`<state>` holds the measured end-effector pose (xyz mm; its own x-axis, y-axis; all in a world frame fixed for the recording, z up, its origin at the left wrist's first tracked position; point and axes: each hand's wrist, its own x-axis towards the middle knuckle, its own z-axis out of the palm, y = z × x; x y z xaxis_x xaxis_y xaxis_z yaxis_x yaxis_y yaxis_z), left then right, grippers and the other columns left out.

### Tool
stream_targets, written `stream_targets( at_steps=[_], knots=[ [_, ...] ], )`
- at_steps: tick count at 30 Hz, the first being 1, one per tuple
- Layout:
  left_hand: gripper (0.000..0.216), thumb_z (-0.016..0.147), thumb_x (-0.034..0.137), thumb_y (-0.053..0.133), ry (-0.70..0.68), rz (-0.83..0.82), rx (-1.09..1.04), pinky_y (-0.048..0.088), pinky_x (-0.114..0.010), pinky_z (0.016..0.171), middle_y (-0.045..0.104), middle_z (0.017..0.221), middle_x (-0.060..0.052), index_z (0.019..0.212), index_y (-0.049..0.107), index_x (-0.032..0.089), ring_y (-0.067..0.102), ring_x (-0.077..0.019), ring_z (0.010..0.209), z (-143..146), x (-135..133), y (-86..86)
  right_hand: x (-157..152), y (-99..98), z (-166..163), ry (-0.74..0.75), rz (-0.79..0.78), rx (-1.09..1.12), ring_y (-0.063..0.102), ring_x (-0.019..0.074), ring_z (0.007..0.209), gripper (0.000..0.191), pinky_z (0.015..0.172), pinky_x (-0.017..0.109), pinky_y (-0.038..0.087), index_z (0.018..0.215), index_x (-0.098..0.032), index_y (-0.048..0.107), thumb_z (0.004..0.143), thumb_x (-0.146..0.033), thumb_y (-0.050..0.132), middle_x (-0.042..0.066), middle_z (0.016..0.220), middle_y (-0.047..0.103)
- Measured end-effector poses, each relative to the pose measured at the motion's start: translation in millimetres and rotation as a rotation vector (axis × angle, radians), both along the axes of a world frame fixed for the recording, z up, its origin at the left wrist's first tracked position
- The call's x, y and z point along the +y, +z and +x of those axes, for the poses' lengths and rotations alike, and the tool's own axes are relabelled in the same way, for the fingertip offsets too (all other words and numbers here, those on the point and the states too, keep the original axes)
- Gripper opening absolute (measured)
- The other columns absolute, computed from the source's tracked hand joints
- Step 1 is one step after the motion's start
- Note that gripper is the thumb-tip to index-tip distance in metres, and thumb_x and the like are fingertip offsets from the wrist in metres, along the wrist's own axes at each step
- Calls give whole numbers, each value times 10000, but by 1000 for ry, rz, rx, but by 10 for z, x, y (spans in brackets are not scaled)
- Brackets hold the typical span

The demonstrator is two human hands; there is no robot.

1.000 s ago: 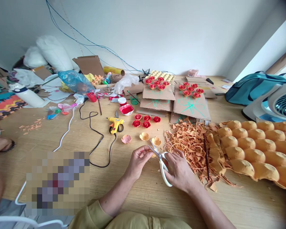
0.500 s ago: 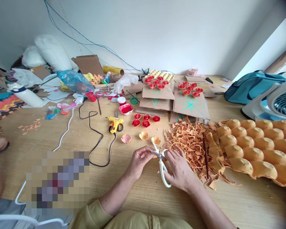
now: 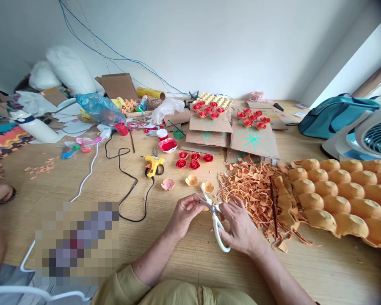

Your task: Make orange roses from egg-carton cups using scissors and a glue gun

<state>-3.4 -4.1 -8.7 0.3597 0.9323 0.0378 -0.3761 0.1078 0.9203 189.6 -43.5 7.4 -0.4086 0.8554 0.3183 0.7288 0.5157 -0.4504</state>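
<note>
White-handled scissors point(image 3: 220, 235) are in my right hand point(image 3: 241, 226), its thumb and fingers in the handle loops. Their blades stand apart and point up and left toward my left hand point(image 3: 186, 214). Between its pinched thumb and fingers is a small orange egg-carton piece point(image 3: 206, 208), mostly covered by the fingers and blades. Just beyond the hands lie two orange carton cups cut like petals, one a flower cup point(image 3: 207, 186) near the blade tips and the other a flower cup point(image 3: 191, 181) to its left. A pinkish flower cup point(image 3: 168, 184) sits farther left.
Orange carton scraps point(image 3: 250, 190) are heaped right of my hands, beside a large egg tray point(image 3: 333, 190). A yellow glue gun point(image 3: 153, 166) with a black cord lies left. Red paper roses point(image 3: 194, 164) and a red paint dish point(image 3: 168, 145) stand ahead. A co-worker's hand point(image 3: 0, 192) is far left.
The scissors have shifted and turned slightly, their handle a little lower and farther right. My left hand stays nearly in place.
</note>
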Motion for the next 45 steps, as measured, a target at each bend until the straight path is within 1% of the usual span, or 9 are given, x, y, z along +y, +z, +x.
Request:
stream_targets(
  at_steps=[6,11,14,21,25,29,35,40,45],
  knots=[
    [150,861,301,704,-13,89,74,474,-299,872,687,857,-39,869,737,155,627,-183,875,-34,11,117,-7,-4,29,30,-15,8,522,175,701,240,1022,481,327,797,-232,420,851,-362,614,-34,731,509],
    [172,838,318,719,18,188,218,475,-302,840,651,810,-41,778,719,156,609,-186,830,-91,41,209,-7,12,52,38,-17,13,521,181,702,240,1011,479,342,789,-236,427,859,-387,600,-27,730,513],
    [170,825,318,725,45,247,283,476,-304,828,657,815,-47,776,716,155,608,-188,814,-129,69,193,-15,21,60,45,-16,3,522,187,712,230,1006,479,345,786,-236,438,870,-390,586,-19,735,525],
    [79,871,229,665,19,409,361,467,-284,804,645,801,-33,840,715,176,604,-171,797,-196,124,151,-19,23,63,57,-22,-31,513,182,712,236,991,453,344,787,-232,450,898,-400,572,-18,729,543],
    [71,863,203,658,38,442,408,460,-281,801,639,787,-24,810,697,178,591,-165,788,-210,142,127,-5,-1,79,65,-7,-39,521,178,705,200,974,434,348,796,-230,460,911,-360,558,-17,730,556],
    [137,851,248,673,70,401,428,456,-292,808,634,761,-18,737,652,174,584,-171,787,-213,153,88,15,-62,102,76,-11,-29,512,153,640,176,951,401,364,784,-228,466,924,-300,545,-34,698,556],
    [222,835,371,700,17,213,332,469,-309,835,681,862,-62,861,706,150,612,-202,870,-199,148,105,35,-120,82,15,-34,41,481,140,594,205,858,351,418,741,-233,459,925,-263,545,-49,648,521],
    [263,819,410,714,-19,85,292,454,-279,741,649,762,-25,874,722,153,574,-166,753,-196,139,119,35,-107,78,-66,-116,198,487,165,658,271,717,316,442,696,-236,443,947,-298,523,-23,643,511],
    [278,795,377,752,-110,20,231,461,-266,762,676,888,-51,946,707,148,596,-160,818,-168,123,89,32,-60,73,-127,-227,423,530,181,715,227,684,324,457,767,-223,541,919,-385,585,10,756,609]
  ],
)
